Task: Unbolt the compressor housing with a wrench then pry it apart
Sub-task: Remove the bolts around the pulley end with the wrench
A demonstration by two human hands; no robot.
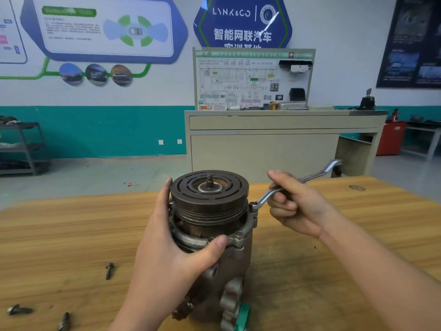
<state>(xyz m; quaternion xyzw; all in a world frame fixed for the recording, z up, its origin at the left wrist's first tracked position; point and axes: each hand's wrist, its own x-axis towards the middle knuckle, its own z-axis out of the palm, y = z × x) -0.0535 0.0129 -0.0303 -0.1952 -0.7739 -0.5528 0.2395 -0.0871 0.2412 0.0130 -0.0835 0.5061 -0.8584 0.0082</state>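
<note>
Steel wrench in right hand grip, ring end on compressor bolt, handle pointing up-right; left hand clasps housing.

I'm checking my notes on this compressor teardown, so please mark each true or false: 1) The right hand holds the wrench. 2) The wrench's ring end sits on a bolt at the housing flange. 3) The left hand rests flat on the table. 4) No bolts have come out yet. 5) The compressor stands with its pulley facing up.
1) The right hand holds the wrench: true.
2) Its ring end sits on a flange bolt: true.
3) False: the left hand grips the compressor just below the pulley.
4) False: three loose bolts lie on the wooden table, to the left.
5) True.
</note>
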